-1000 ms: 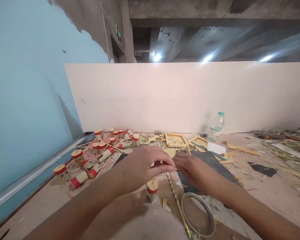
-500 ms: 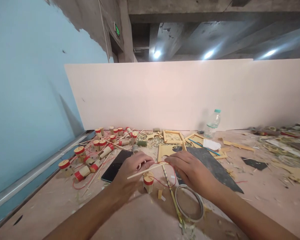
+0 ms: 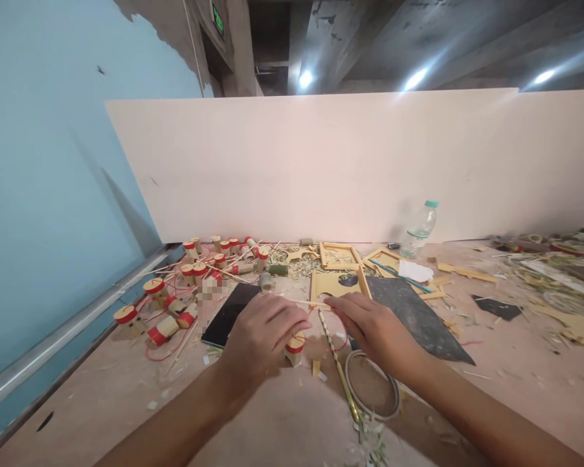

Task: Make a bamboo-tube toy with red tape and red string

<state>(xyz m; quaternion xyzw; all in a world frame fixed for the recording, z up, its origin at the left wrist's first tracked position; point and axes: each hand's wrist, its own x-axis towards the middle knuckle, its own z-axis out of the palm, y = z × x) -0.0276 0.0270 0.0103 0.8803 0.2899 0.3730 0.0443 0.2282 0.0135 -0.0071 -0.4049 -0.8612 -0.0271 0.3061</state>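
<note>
The red-banded bamboo piece (image 3: 295, 346) stands between both hands, under the left hand's (image 3: 265, 332) fingers.

Pale bamboo cylinder (image 3: 295, 347) with a red band, at frame centre, trailing red thread (image 3: 331, 342). Left of centre, a cluster of like bamboo cylinders (image 3: 185, 292), tan with red bands. Black phone (image 3: 230, 307) beside them. Twisted rod (image 3: 338, 368), striped yellow and dark, below centre. Grey ring (image 3: 372, 387) next to it. Dark grey sheet (image 3: 418, 321), right of centre. Clear bottle (image 3: 419, 229) with a green cap, upper right. Light blue wall (image 3: 48, 194) at left; pinkish-white board (image 3: 350, 162) across the middle.
</note>
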